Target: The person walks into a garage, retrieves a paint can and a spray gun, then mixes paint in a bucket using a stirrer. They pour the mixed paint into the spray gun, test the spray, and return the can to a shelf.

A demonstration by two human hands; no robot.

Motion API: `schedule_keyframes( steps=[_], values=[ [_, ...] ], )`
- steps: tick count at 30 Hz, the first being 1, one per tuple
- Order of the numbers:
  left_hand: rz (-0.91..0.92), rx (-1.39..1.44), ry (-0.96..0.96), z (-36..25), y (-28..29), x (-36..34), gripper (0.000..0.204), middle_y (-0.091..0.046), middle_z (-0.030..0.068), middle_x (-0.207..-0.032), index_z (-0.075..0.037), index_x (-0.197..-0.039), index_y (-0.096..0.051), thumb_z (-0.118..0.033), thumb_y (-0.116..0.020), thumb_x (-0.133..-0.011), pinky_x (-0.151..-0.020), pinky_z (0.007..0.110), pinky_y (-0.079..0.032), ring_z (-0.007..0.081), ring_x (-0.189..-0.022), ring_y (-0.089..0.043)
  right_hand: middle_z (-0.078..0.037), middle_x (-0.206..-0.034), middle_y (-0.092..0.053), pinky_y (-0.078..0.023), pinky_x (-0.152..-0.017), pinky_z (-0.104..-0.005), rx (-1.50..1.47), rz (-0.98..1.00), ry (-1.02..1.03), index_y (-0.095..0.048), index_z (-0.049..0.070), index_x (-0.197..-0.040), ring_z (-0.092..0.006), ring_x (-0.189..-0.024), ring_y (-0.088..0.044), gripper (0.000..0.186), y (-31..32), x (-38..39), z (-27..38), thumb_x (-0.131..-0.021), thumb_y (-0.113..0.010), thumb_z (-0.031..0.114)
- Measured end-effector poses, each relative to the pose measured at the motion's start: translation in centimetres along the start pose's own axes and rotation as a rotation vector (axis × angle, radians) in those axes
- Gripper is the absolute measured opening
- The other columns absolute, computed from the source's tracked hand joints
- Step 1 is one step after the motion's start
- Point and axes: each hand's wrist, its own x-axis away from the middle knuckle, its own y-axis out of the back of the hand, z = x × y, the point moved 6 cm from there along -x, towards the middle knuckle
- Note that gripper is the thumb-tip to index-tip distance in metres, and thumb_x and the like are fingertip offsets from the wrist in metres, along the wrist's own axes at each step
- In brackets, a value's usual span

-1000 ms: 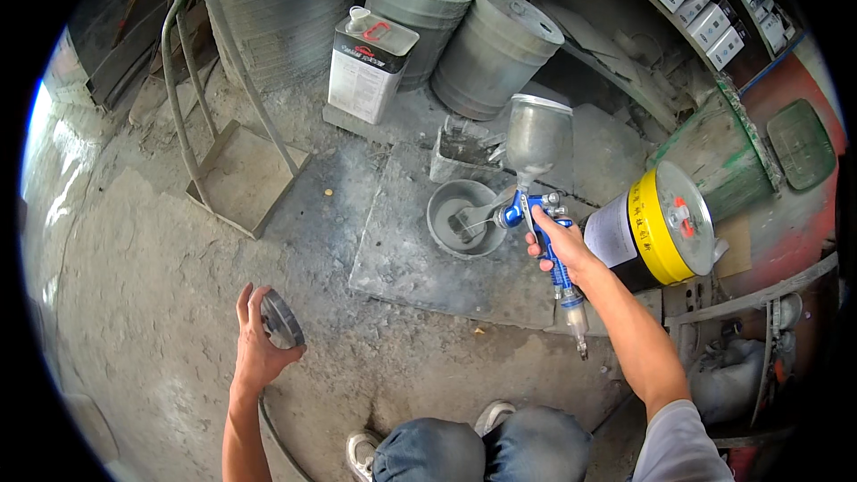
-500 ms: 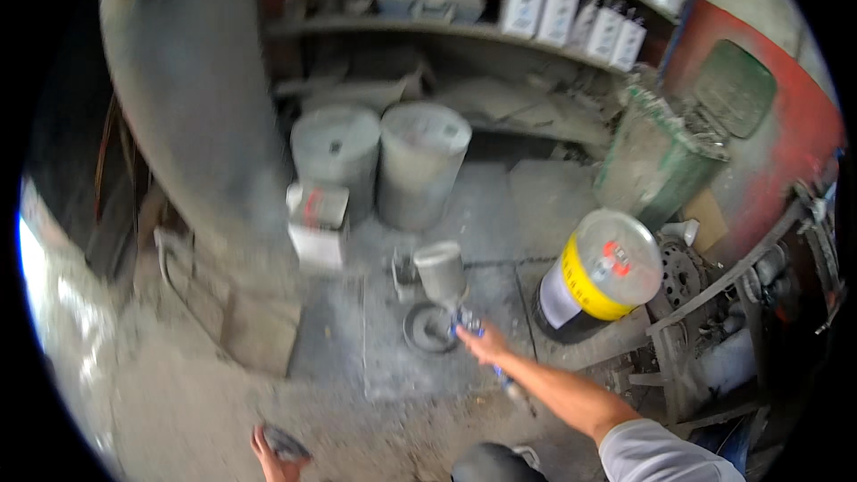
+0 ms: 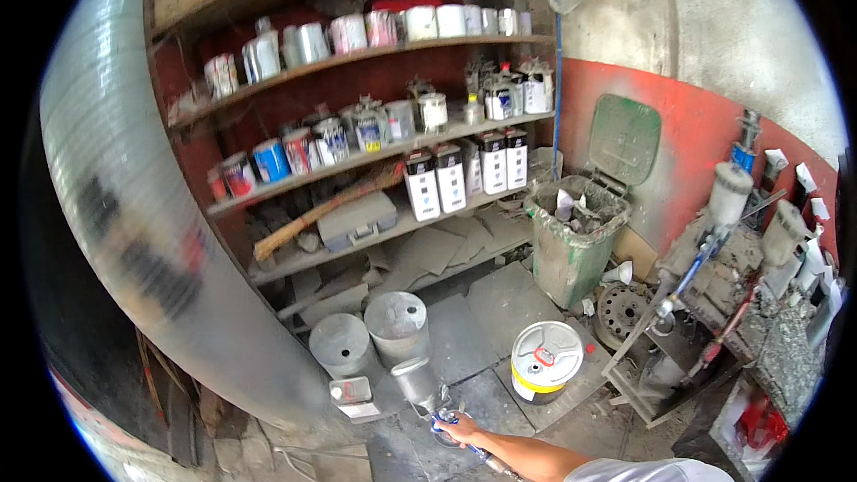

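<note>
My right hand reaches out from the lower right, its fingers wrapped round the blue handle of a spray gun with a metallic grey cup on top. The gun tilts to the left, and a hose fitting runs back from its handle beneath my forearm. Left of the cup, a small rectangular can stands by two grey drums. Right of my hand is a drum with a pale lid and yellow band. My left hand is out of view.
Shelves of paint tins and white rectangular cans line the back. A full green wheeled bin stands open beside a wheel rim. On the right, more spray guns hang at a cluttered bench. A large silvery duct rises at left.
The view has tilted up toward the shelves, and my left hand, which held a dark rounded object, has left the picture. My right hand still grips the spray gun.
</note>
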Motion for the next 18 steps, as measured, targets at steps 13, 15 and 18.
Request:
schedule_keyframes(
  steps=[13,15,18],
  values=[
    [-0.210,-0.029,-0.122,-3.0,17.6,-6.0,0.066,-0.055,0.0177,-0.126,-0.010,-0.127,-0.057,-0.051,-0.059,-0.075,-0.104,0.059,-0.036,0.0409,-0.120,-0.048,-0.008,-0.098,-0.066,-0.063,-0.058,-0.0343,-0.121,-0.226,0.213,-0.033,0.022,-0.150,-0.0181,-0.082,-0.067,0.067,7.1,22.2,17.2,-0.092,-0.060,0.047],
    [-0.156,0.012,-0.168,-7.0,18.5,-8.6,0.069,-0.053,0.0173,-0.128,-0.010,-0.129,-0.056,-0.054,-0.059,-0.075,-0.104,0.058,-0.036,0.0405,-0.121,-0.048,-0.008,-0.097,-0.066,-0.062,-0.057,-0.0345,-0.191,-0.272,0.234,-0.033,0.022,-0.150,-0.0172,-0.082,-0.067,0.067,11.0,26.5,17.8,-0.093,-0.059,0.045],
    [-0.034,0.036,-0.233,-12.8,18.5,-12.5,0.074,-0.051,0.0168,-0.131,-0.011,-0.131,-0.054,-0.059,-0.058,-0.074,-0.104,0.058,-0.036,0.0400,-0.122,-0.046,-0.013,-0.088,-0.066,-0.057,-0.056,-0.0327,-0.051,-0.475,0.206,-0.035,0.019,-0.149,-0.0181,-0.072,-0.068,0.066,16.7,34.9,19.6,-0.093,-0.058,0.046]
  ],
)
